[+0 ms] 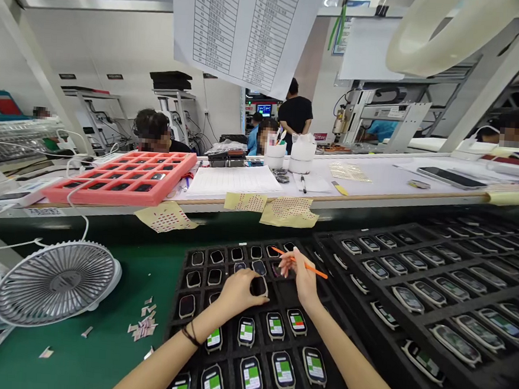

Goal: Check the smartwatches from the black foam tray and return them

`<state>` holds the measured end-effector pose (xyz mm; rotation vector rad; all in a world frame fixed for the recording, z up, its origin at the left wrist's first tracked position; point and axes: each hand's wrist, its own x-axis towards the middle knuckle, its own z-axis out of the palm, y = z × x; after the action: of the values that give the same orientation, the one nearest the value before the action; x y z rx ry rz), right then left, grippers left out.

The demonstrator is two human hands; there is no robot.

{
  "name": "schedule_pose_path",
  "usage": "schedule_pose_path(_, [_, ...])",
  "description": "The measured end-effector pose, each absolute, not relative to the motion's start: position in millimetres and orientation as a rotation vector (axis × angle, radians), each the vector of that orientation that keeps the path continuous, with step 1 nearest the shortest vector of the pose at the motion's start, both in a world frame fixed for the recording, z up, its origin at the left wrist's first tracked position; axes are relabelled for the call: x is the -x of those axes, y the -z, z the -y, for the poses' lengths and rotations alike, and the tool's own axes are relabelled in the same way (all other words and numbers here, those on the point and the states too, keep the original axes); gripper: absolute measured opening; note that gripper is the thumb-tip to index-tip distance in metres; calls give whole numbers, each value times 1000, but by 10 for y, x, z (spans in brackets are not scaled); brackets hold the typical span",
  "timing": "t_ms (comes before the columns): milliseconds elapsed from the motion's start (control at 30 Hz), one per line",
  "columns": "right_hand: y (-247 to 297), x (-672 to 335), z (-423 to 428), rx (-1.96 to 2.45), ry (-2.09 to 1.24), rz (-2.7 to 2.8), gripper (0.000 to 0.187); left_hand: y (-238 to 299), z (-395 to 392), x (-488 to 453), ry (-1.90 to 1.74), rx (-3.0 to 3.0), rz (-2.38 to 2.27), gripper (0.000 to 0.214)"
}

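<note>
Smartwatch body (pixel 259 286) sits in a pocket of the black foam tray (pixel 202 280), its edge gripped by the half-closed left hand (pixel 240 294), while the right hand (pixel 302 278) pinches an orange stick (pixel 311 266) just beside it.

The left forearm (pixel 158 369) and right forearm (pixel 354 365) are bare and slim, narrowing to slender wrists, with bare skin showing all the way to the lower edge of the view. Around the left wrist sit thin dark cord bracelets (pixel 191 334), two or more loose strands lying close together. The right hand (pixel 300 275) has smooth, pale, slightly long fingernails (pixel 284 271), while the left hand (pixel 239 294) shows only its bare back.
</note>
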<state>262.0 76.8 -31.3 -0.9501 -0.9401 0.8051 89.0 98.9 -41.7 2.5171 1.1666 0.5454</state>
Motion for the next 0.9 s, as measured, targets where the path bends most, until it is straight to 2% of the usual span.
schedule_pose_path(67, [305,-2698,-741,1033,-755,1013,50,455,-973,-1014,-517,-2562,-1150,45])
schedule_pose_path(167, [369,-2923,-641,1412,-474,1302,53,445,-912,-952,-519,-2644,-1146,51])
schedule_pose_path(300, [584,-3230,-497,2024,-45,1591,32,366,-718,-404,-495,-2733,-1383,26])
schedule_pose_path(367, [685,-3298,-470,2151,3,1647,30,395,-573,-58,-476,-2740,-1530,27])
schedule_pose_path(500, [772,-3303,-500,2136,-71,1738,27,609,-280,461,-440,-2699,-1639,32])
schedule_pose_path(667, [791,-3345,-542,2038,-199,1785,29,686,-135,626,-117,-2825,-1451,40])
schedule_pose_path(900, [865,-3437,-592,1828,-551,1712,30,238,-178,563,-41,-2015,-1417,39])
